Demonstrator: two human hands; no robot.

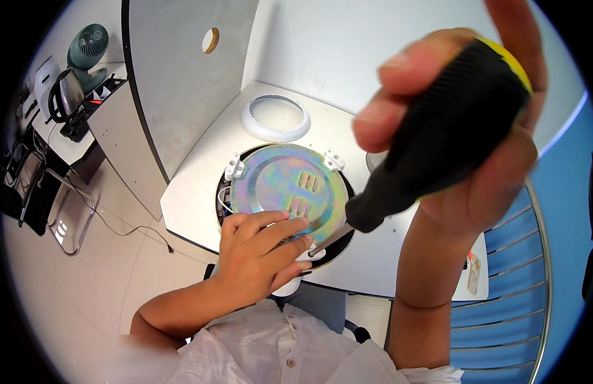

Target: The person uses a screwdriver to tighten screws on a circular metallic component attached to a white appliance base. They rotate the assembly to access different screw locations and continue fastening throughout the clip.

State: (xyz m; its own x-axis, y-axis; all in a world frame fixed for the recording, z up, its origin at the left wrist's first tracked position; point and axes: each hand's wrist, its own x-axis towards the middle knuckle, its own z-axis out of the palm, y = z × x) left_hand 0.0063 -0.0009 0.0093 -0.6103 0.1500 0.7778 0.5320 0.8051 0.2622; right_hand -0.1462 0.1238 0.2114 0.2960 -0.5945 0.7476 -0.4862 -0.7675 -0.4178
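Note:
A black and yellow screwdriver (437,128) is gripped in my right hand (476,185), held high and close to the camera. Its shaft slants down to the left, and the tip meets a small white plastic bracket (317,252) at the near edge of a round, iridescent metal plate (271,182). My left hand (255,256) rests on the plate's near side with fingers stretched out, their tips next to that bracket. Two more white brackets (234,168) sit on the plate's far rim. Under the plate shows a dark round base with a white wire (223,200) at its left.
A white ring (275,118) lies behind the plate on the white table (200,192). A grey partition (181,77) rises at the left, a white wall behind. Metal rails (543,281) stand at the right. Farther left are a kettle (70,96) and a green fan (89,48).

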